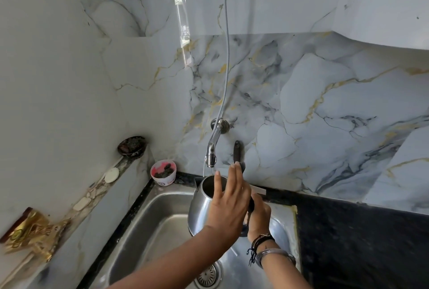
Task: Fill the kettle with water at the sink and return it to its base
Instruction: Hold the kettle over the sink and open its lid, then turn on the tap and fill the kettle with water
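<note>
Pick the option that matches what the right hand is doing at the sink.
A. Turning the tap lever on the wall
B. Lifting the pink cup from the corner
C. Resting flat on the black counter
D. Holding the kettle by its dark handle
D: the right hand is closed in a grip on the dark handle of the steel kettle, held over the sink below the tap, while the left hand reaches forward open.
</note>
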